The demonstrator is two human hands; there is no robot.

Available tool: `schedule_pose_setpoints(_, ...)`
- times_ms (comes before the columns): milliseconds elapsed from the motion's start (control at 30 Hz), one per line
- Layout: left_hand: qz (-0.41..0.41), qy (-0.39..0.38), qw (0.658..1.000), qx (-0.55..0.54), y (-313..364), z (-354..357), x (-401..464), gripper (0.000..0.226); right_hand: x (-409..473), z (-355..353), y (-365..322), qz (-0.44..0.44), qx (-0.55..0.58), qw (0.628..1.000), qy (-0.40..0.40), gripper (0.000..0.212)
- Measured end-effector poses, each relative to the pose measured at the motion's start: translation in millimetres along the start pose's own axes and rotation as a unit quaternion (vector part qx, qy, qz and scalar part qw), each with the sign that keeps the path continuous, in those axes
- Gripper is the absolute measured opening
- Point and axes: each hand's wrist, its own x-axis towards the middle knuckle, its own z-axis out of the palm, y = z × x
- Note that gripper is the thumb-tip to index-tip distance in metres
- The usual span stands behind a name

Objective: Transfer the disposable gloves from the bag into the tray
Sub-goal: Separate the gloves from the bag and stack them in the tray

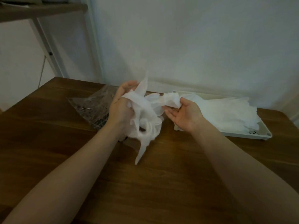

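Observation:
My left hand [120, 109] grips a crumpled bunch of thin white disposable gloves [145, 120] above the wooden table, with loose glove fingers hanging down and sticking up. My right hand [182, 115] pinches one glove [171, 99] at its end, stretched between both hands. The clear plastic bag [93, 105] lies flat on the table behind my left hand. A white tray [252, 135] sits at the right, holding a pile of gloves [226, 110].
The brown wooden table [145, 183] fills the foreground and ends against a white wall. A shelf unit with a slanted white leg [47, 46] stands at the back left. The tray lies close to the table's right edge.

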Motion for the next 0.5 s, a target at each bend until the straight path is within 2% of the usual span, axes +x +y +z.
schedule_pose_setpoints(33,0.027,0.007,0.999,0.030,-0.2,-2.2,2.6,0.029,-0.9,1.0,-0.5,-0.007,0.008,1.000,-0.002,0.037)
schedule_pose_setpoints(67,0.066,0.010,0.992,0.105,-3.2,-6.9,6.0,0.032,-0.7,1.0,-1.6,-0.021,0.025,0.999,-0.005,0.037)
schedule_pose_setpoints(133,0.134,-0.021,0.945,0.298,-12.0,-18.9,13.2,0.037,0.4,0.6,-5.4,-0.046,0.081,0.995,-0.030,0.036)
schedule_pose_setpoints(167,0.150,-0.041,0.905,0.396,-16.7,-23.7,16.7,0.038,0.0,0.4,-7.5,-0.052,0.104,0.992,-0.048,0.035)
schedule_pose_setpoints(200,0.158,-0.066,0.846,0.504,-21.8,-27.9,20.8,0.039,-0.9,0.4,-10.3,-0.056,0.117,0.989,-0.068,0.034)
schedule_pose_setpoints(233,0.155,-0.101,0.770,0.610,-26.9,-30.9,23.4,0.036,-1.8,0.1,-12.3,-0.057,0.120,0.987,-0.092,0.034)
schedule_pose_setpoints(267,0.128,-0.140,0.698,0.691,-31.7,-31.9,24.3,0.034,-2.4,-0.3,-13.9,-0.057,0.115,0.985,-0.117,0.034)
schedule_pose_setpoints(300,0.084,-0.169,0.649,0.737,-34.4,-31.7,24.8,0.034,-3.2,-0.6,-14.5,-0.058,0.103,0.983,-0.138,0.035)
schedule_pose_setpoints(333,0.034,-0.188,0.635,0.748,-33.5,-29.8,24.2,0.035,-3.6,-1.5,-14.7,-0.057,0.089,0.983,-0.152,0.036)
schedule_pose_setpoints(367,-0.009,-0.202,0.639,0.743,-30.4,-26.6,23.9,0.034,-4.2,-2.7,-14.8,-0.056,0.077,0.982,-0.161,0.038)
schedule_pose_setpoints(467,-0.033,-0.235,0.636,0.734,-13.1,-17.0,22.3,0.041,-8.0,-7.4,-15.8,-0.042,0.069,0.982,-0.173,0.050)
schedule_pose_setpoints(500,-0.033,-0.248,0.664,0.704,-4.4,-12.2,20.3,0.050,-9.2,-8.7,-16.6,-0.023,0.070,0.981,-0.181,0.050)
